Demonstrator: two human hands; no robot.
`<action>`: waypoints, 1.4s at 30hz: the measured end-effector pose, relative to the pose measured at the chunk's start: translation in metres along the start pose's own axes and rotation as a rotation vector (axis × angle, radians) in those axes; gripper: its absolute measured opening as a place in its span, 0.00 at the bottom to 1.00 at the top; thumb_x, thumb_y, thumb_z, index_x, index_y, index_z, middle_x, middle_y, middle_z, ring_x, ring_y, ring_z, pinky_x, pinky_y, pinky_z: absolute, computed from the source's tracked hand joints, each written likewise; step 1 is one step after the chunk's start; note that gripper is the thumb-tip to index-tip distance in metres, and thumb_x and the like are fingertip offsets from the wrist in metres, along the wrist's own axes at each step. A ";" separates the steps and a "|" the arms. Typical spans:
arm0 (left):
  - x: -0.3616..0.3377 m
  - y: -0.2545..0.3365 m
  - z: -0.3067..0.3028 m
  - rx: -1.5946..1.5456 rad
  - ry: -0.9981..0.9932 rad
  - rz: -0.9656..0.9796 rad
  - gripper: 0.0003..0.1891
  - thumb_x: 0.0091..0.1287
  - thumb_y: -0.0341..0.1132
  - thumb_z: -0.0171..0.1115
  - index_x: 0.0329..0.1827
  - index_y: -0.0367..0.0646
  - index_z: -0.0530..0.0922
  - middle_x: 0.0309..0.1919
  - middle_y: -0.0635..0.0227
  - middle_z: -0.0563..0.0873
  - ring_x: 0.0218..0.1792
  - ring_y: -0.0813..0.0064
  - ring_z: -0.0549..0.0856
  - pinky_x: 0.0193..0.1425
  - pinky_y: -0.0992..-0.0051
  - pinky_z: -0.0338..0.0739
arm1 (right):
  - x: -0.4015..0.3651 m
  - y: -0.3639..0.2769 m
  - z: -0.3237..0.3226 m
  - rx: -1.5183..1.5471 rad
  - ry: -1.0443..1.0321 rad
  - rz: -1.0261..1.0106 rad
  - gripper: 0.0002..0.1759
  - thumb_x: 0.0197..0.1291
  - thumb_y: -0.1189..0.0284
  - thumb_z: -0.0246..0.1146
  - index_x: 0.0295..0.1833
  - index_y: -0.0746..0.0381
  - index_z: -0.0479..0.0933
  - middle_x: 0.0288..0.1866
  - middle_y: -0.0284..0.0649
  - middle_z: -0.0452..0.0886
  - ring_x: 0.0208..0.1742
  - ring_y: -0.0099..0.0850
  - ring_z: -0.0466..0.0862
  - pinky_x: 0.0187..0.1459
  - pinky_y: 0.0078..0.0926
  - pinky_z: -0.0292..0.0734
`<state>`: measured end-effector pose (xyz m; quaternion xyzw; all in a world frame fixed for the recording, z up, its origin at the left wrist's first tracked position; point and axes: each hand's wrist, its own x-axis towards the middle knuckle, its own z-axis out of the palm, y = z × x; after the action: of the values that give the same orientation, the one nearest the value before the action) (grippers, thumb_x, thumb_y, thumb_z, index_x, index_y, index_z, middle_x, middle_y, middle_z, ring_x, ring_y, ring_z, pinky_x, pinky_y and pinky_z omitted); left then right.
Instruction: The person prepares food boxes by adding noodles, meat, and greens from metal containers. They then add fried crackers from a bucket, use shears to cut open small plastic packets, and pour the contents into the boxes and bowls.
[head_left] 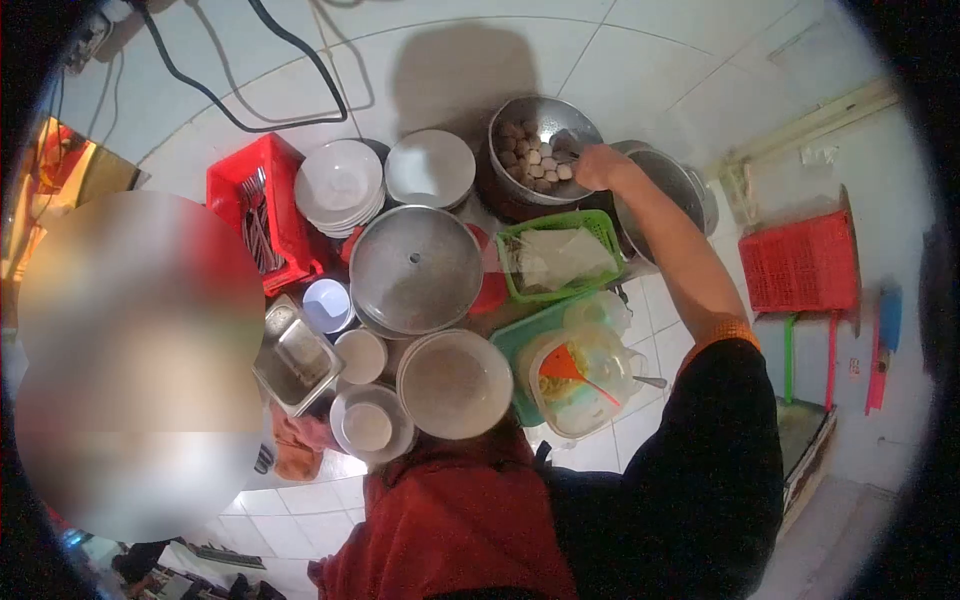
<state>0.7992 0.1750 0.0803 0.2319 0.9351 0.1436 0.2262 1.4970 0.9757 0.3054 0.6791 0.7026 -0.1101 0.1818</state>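
Observation:
At the right rim of a metal bowl (545, 193) near the wall, my right hand (602, 168) is closed, its fingers reaching inside. A dark, thin shape shows by the fingertips; what it is I cannot make out. Brown and pale meatballs (530, 155) fill much of the bowl. Just below stands a green basket (610, 235) with pale sheets in it. A large pot (690, 215) lies behind my forearm. My left hand does not show.
Stacked white plates (340, 182), a round metal lid (415, 270), large bowls (455, 385) and a red cutlery basket (290, 160) crowd the left. A clear tub (570, 410) with an orange spoon (562, 362) stands nearer me. A red basket (800, 265) hangs at right.

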 end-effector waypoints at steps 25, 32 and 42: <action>0.031 0.063 0.013 -0.356 -0.265 -0.416 0.27 0.69 0.37 0.59 0.67 0.41 0.60 0.45 0.54 0.81 0.37 0.63 0.84 0.36 0.64 0.81 | 0.005 0.000 0.011 -0.042 -0.047 0.016 0.20 0.61 0.67 0.52 0.49 0.69 0.81 0.53 0.56 0.82 0.56 0.51 0.82 0.58 0.45 0.77; 0.034 0.048 0.016 -0.362 -0.306 -0.374 0.26 0.73 0.42 0.56 0.68 0.42 0.59 0.44 0.56 0.81 0.37 0.64 0.85 0.33 0.67 0.79 | -0.001 -0.010 0.024 -0.025 0.030 0.028 0.19 0.59 0.66 0.55 0.47 0.68 0.82 0.51 0.56 0.83 0.55 0.51 0.83 0.57 0.44 0.79; 0.024 0.101 -0.002 -0.315 -0.205 -0.465 0.28 0.71 0.42 0.59 0.69 0.45 0.59 0.48 0.52 0.81 0.33 0.61 0.85 0.25 0.66 0.77 | 0.007 0.002 0.040 -0.035 0.138 0.056 0.15 0.58 0.68 0.56 0.42 0.64 0.85 0.45 0.53 0.86 0.51 0.50 0.85 0.53 0.45 0.81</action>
<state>0.8165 0.2723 0.1116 -0.0132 0.9016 0.2070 0.3797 1.5037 0.9660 0.2661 0.7011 0.6960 -0.0457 0.1478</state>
